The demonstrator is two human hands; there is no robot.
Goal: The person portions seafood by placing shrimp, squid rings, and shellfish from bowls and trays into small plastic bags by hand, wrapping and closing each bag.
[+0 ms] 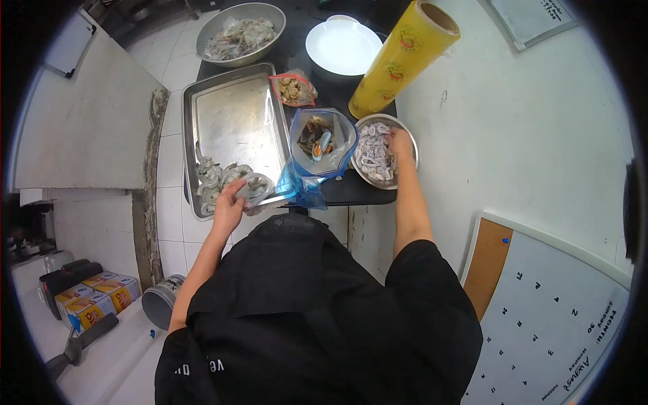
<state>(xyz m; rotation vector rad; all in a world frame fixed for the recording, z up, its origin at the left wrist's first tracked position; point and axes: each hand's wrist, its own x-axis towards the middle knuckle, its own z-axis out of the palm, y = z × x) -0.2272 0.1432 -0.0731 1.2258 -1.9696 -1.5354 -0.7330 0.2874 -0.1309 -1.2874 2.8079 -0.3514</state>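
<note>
My left hand (pixel 229 206) is at the near edge of a metal tray (pixel 236 101), its fingers closed on a small clear plastic bag (pixel 258 187) with pale pieces inside. Beside it, several filled clear bags (pixel 209 174) lie in the tray's near left corner. My right hand (pixel 401 143) reaches into a steel bowl (pixel 413 138) of pale squid pieces (pixel 373 152), fingertips closed among them. Between my hands stands an open blue-edged zip bag (pixel 297 138) holding mussels (pixel 322 143). Behind it is a red-edged zip bag (pixel 294 89) of small tan shellfish meat.
A large metal bowl (pixel 275 23) of translucent shrimp (pixel 240 38) stands at the back left. Next to it is a white bowl (pixel 343 46). A tall yellow roll of cling film (pixel 403 61) stands upright by the wall, behind the squid bowl. A whiteboard calendar (pixel 540 324) is at right.
</note>
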